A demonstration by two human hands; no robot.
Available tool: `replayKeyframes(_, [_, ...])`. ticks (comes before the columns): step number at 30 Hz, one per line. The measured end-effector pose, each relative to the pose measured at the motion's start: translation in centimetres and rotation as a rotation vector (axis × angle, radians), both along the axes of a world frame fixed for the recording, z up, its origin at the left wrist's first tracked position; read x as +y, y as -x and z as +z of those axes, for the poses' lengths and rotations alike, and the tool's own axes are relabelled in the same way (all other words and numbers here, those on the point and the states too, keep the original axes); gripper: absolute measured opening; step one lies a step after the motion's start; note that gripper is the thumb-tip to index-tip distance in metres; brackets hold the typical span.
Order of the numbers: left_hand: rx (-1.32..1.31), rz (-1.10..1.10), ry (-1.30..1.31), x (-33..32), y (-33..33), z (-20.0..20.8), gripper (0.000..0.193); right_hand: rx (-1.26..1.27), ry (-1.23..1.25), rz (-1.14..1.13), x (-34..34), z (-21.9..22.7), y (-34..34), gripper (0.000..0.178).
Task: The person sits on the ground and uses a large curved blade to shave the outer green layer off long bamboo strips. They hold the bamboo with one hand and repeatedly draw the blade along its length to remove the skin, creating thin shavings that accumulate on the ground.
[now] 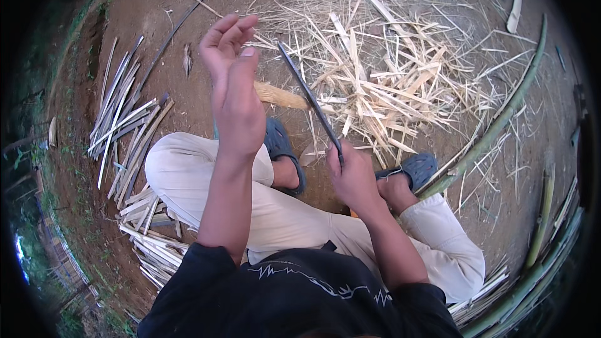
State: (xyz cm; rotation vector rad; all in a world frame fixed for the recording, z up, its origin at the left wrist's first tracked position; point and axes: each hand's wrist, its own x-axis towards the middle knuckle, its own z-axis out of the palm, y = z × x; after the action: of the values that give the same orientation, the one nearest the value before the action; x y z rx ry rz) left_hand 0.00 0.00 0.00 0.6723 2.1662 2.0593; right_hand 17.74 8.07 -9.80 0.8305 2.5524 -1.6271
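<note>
The head view shows the left hand [233, 87] raised, its fingers loosely bent and parted from the thumb, with nothing plainly in its hold. The right hand [354, 175], lower and nearer the body, is curled closed around the near end of a long dark blade [311, 97]. The blade slants from that fist up and leftward, its far tip ending just right of the left hand's fingers. A pale wooden piece [280, 96] lies between the hands, just right of the left wrist, with the blade crossing its right end; whether the two touch cannot be told. Beyond the right hand spreads a tangled heap of pale shavings [400, 91] on the brown ground [166, 22]. Thin strips [119, 106] lie well to the left of the left hand, and a long green pole [494, 131] curves along the right hand's outer side. One blue shoe [278, 144] sits between the hands, another [418, 169] just right of the right hand.
</note>
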Motion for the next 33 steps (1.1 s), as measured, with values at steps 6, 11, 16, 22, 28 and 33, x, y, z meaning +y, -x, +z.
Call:
replayKeyframes(6, [-0.043,-0.016,-0.101,0.3,-0.1,-0.3,0.042,0.335,0.054,-0.109,-1.2,4.1,-0.1,0.021])
replayKeyframes(11, [0.030,-0.004,0.005,0.1,-0.5,-0.4,0.043,-0.049,-0.062,-0.037,0.8,-3.6,-0.1,0.025])
replayKeyframes(16, [-0.027,0.051,-0.071,-0.2,-0.4,-0.3,0.043,0.217,-0.043,-0.031,-1.2,2.4,-0.1,0.024])
replayKeyframes(22, [-0.057,0.077,-0.095,0.4,-0.9,-0.1,0.042,-0.084,-0.081,-0.118,-1.7,-5.7,-0.8,0.027])
replayKeyframes(28, [-0.046,0.142,-0.097,-0.7,-0.6,-0.9,0.043,0.253,-0.057,-0.093,-3.1,0.8,-1.3,0.015])
replayKeyframes(33, [0.050,0.131,-0.036,0.7,-1.3,-0.6,0.040,0.087,-0.161,-0.100,-2.5,-6.3,-1.9,0.017])
